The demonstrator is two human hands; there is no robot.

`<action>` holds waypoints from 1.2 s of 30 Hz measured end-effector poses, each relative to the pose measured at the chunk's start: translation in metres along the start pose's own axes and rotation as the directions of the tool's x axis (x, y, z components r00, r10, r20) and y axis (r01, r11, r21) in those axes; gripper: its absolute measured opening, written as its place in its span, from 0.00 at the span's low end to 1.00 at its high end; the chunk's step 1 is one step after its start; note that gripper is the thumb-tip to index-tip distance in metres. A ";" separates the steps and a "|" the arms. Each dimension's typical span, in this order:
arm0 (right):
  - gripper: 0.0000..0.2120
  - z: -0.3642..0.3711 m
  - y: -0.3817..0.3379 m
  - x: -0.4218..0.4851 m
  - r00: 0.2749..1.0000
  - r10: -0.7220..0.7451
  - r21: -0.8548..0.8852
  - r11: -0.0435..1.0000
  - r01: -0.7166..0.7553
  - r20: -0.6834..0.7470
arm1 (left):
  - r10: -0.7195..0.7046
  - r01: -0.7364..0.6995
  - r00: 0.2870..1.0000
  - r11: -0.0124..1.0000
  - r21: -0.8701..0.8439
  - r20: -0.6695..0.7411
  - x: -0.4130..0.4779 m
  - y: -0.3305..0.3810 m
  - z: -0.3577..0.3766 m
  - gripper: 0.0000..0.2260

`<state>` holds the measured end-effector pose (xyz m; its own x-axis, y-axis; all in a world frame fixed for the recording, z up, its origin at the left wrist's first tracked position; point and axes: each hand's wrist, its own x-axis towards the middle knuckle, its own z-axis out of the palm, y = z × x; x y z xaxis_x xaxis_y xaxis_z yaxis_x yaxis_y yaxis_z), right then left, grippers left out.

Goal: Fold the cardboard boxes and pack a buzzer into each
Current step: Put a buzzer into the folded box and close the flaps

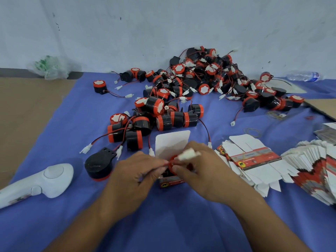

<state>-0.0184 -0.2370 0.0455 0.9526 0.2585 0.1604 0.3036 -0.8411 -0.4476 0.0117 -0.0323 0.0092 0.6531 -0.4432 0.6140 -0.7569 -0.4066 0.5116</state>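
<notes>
Right hand point(200, 170): fingers curled, pinching the red rim of a buzzer point(172, 165) that sits partly inside an upright box point(171, 182). A white connector point(189, 154) projects from between the fingers, but it is blurred and the exact hold on it cannot be told.

Left hand point(134, 171): fingers curled round the left side of the box, grasping it, with the fingertips meeting the buzzer's rim.

The box stands on a blue cloth point(163, 224), near the middle and toward its near edge. Its white flap point(172, 142) stands open on the far side.

Just left of the left hand a lone buzzer point(100, 166) lies black base up. Beside it, at the cloth's left edge, lies a white handheld device point(45, 180).

Just beyond the flap is a loose cluster of buzzers point(154, 115) with trailing wires. A larger pile point(209, 79) is heaped at the far edge against the wall.

Right of the right hand lies a bundle of flat boxes point(254, 159), with a fanned stack point(318, 171) at the right edge. Rubber bands point(252, 132) lie beyond the bundle.

A bottle point(303, 76) lies at the far right corner. A plastic bag point(49, 67) sits off the cloth at far left.
</notes>
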 end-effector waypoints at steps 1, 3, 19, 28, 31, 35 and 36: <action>0.08 0.000 0.001 0.001 0.999 -0.030 0.005 1.000 0.030 -0.011 | 0.011 -0.011 0.999 1.000 0.003 0.038 0.001 0.003 0.003 0.11; 0.06 -0.002 0.001 0.000 0.999 -0.049 0.128 0.990 0.049 -0.008 | -0.009 0.006 0.997 0.999 0.035 0.071 0.005 0.008 0.005 0.10; 0.20 0.019 -0.006 0.010 0.965 -0.006 0.344 0.934 0.099 -0.261 | -0.133 0.104 0.953 0.987 0.120 0.272 0.005 0.008 0.003 0.11; 0.06 0.030 -0.003 0.014 0.951 -0.147 0.155 0.969 0.194 -0.272 | -0.435 0.436 0.898 0.900 -0.003 0.059 0.001 -0.004 -0.002 0.21; 0.08 0.029 -0.004 0.012 0.963 -0.208 0.078 0.971 0.224 -0.170 | -0.446 0.450 0.892 0.891 -0.055 0.066 0.001 -0.004 -0.001 0.20; 0.12 0.024 -0.006 0.009 0.975 -0.219 0.056 0.974 0.220 -0.021 | -0.503 0.493 0.864 0.835 -0.246 0.024 0.001 -0.001 0.001 0.27; 0.12 0.021 -0.006 0.008 0.977 -0.213 0.063 0.975 0.212 0.010 | -0.520 0.497 0.854 0.804 -0.326 0.020 0.000 0.000 0.002 0.28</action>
<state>-0.0123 -0.2196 0.0314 0.8664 0.4362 0.2432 0.4990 -0.7358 -0.4579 0.0121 -0.0338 0.0082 0.9518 -0.1830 0.2461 -0.2912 -0.2871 0.9126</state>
